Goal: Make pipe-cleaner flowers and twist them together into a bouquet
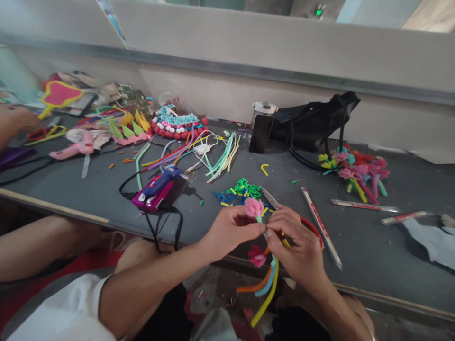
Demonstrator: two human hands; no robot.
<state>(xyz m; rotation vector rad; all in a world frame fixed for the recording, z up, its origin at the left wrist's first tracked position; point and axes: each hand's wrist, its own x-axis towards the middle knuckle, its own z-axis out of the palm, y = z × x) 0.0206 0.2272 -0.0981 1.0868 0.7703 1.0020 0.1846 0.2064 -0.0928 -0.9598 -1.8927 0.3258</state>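
My left hand (232,229) pinches the stem just under a pink pipe-cleaner flower (254,207) near the table's front edge. My right hand (296,244) is closed on the same stem from the right, together with a bundle of orange, blue and yellow pipe cleaners (266,286) that hangs below the hands; a darker pink flower (257,256) sits in that bundle. Scissors (270,198) with a red handle lie under my right hand. A heap of small green, blue and yellow cut pieces (241,189) lies just beyond my hands.
A purple glue gun (158,189) with a black cord lies to the left. Long pipe cleaners (220,158), a red and blue beaded piece (177,124), a phone (260,133), a black bag (313,123), finished flowers (355,170) and glue sticks (322,227) cover the grey table (373,246). Another person's hand (14,118) is at far left.
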